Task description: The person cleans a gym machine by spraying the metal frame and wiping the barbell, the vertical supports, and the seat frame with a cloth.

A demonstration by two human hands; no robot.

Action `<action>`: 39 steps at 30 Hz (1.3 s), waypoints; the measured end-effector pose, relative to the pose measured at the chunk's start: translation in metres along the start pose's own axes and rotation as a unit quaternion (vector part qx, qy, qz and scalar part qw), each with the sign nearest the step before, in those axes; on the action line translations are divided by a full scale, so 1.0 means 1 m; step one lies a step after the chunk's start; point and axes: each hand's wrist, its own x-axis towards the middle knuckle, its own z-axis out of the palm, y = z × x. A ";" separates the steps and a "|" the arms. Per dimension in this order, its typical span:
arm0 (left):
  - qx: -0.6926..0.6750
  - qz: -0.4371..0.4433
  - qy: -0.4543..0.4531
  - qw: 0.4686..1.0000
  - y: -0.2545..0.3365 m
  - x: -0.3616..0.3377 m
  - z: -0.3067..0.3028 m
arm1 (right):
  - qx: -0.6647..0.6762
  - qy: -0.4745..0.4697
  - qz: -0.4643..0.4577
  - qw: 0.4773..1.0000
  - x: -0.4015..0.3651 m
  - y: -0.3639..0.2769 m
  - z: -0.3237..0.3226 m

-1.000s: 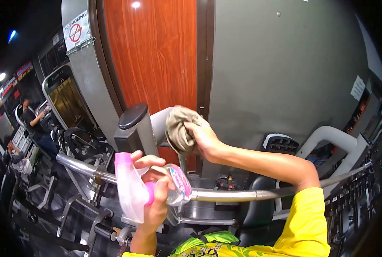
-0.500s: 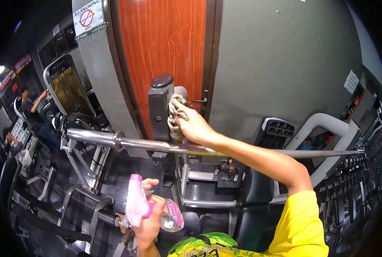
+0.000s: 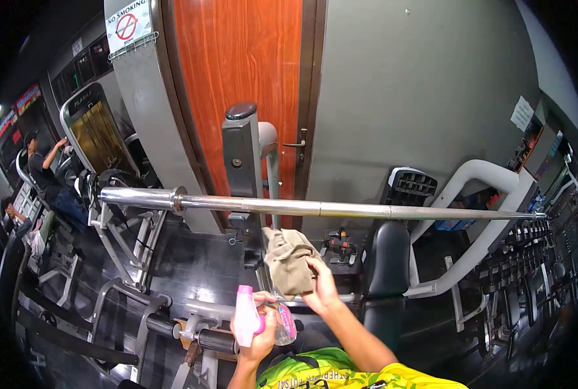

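My left hand (image 3: 261,334) grips a clear spray bottle (image 3: 282,324) with a pink trigger head, held low in front of my chest. Just to its right, my right hand (image 3: 322,290) holds a crumpled tan cloth (image 3: 287,257) that hangs below the barbell. The steel barbell (image 3: 315,209) lies across the rack, running left to right above both hands. Behind it stands the grey rack upright (image 3: 242,155) with a black cap. The cloth touches neither the upright nor the bar.
A black padded bench seat (image 3: 383,266) stands right of my hands. A wooden door (image 3: 240,84) and grey wall are behind the rack. Weight machines crowd both sides. Other people (image 3: 42,172) sit at machines at the far left.
My right hand has come down from the rack upright with the cloth, now below the barbell next to the bottle. The bottle hand shifted slightly right and stays low.
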 end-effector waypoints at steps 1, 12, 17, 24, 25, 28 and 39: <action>0.040 0.011 -0.004 0.999 -0.004 -0.002 0.001 | 0.015 0.012 -0.001 1.000 0.007 0.011 -0.012; 0.188 0.061 0.017 0.980 -0.039 -0.011 -0.008 | -0.407 -0.046 -0.541 0.734 0.174 -0.004 0.033; 0.230 0.047 -0.009 0.972 -0.059 -0.017 -0.025 | -0.386 -0.215 -0.650 0.619 0.218 -0.029 0.093; 0.162 -0.035 0.005 0.986 -0.080 0.000 -0.023 | -0.471 -0.224 -0.506 0.687 0.184 0.013 0.034; 0.169 -0.036 -0.001 0.985 -0.081 0.004 -0.020 | -0.491 -0.253 -0.507 0.661 0.180 0.035 -0.007; 0.177 -0.020 -0.011 0.984 -0.089 0.014 -0.013 | -0.519 -0.276 -0.481 0.650 0.162 0.066 -0.059; 0.224 0.031 -0.015 0.974 -0.098 0.021 0.001 | -0.393 -0.258 -0.707 0.529 0.216 -0.031 0.098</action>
